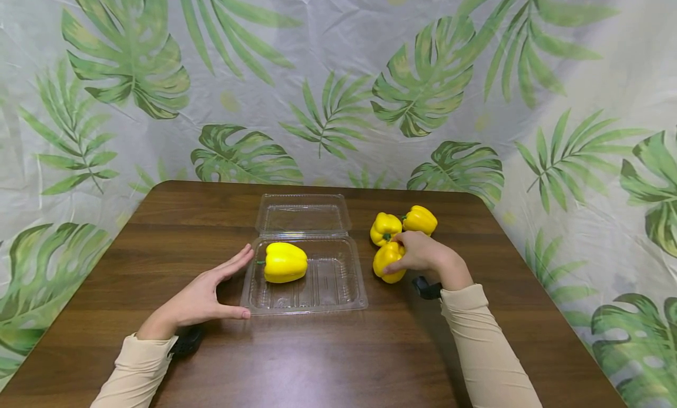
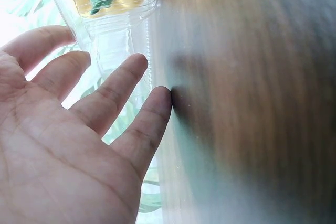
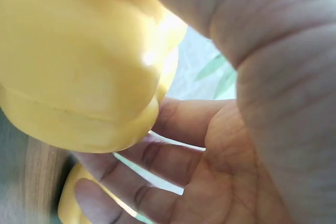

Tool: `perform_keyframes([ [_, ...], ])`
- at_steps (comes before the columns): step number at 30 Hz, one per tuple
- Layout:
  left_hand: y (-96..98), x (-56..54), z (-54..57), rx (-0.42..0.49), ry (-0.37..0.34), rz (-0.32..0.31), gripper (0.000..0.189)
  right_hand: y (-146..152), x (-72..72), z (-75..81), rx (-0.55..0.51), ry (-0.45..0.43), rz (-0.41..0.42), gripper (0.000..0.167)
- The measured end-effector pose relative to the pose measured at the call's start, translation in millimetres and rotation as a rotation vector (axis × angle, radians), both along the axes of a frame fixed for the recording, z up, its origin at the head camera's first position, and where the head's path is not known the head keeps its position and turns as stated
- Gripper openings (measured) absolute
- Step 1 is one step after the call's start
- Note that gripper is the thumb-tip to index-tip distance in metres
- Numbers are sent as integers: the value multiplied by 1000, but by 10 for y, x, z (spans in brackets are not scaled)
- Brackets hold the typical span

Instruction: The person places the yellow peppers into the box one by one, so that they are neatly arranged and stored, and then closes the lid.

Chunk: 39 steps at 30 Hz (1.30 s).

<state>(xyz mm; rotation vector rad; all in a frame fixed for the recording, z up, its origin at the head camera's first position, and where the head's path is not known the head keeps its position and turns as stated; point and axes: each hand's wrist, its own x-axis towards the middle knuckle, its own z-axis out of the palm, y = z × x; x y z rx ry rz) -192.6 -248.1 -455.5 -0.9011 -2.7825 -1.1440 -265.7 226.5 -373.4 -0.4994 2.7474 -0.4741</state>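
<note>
My right hand (image 1: 425, 256) grips a yellow bell pepper (image 1: 388, 263) right of the container; in the right wrist view its thumb and fingers curl round the pepper (image 3: 79, 72). My left hand (image 1: 203, 293) is spread beside the left edge of a clear plastic clamshell container (image 1: 330, 301), fingertips right at the rim. The palm and straight fingers of the left hand (image 2: 79, 129) show in the left wrist view. One yellow pepper (image 1: 285, 263) lies on its side in the container's left part, its green stem toward the left hand. The container's lid (image 1: 304, 214) is folded back, away from me.
Two more yellow peppers, a nearer one (image 1: 385, 228) and a farther one (image 1: 420, 220), lie just beyond the right hand. All stands on a brown wooden table (image 1: 317, 361). A leaf-patterned curtain (image 1: 338, 90) hangs behind the table's far edge.
</note>
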Motion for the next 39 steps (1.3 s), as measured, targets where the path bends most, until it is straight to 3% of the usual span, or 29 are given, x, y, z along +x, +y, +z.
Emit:
perform_keyframes([
  [16,0,-9,0,16,-1,-19,115,100,-22,-23,-81,63,49,64],
  [23,0,-7,4,8,-4,-16,115,126,4,10,-103,84,43,72],
  [39,0,-7,1,14,-8,-20,115,146,23,42,-133,99,12,74],
])
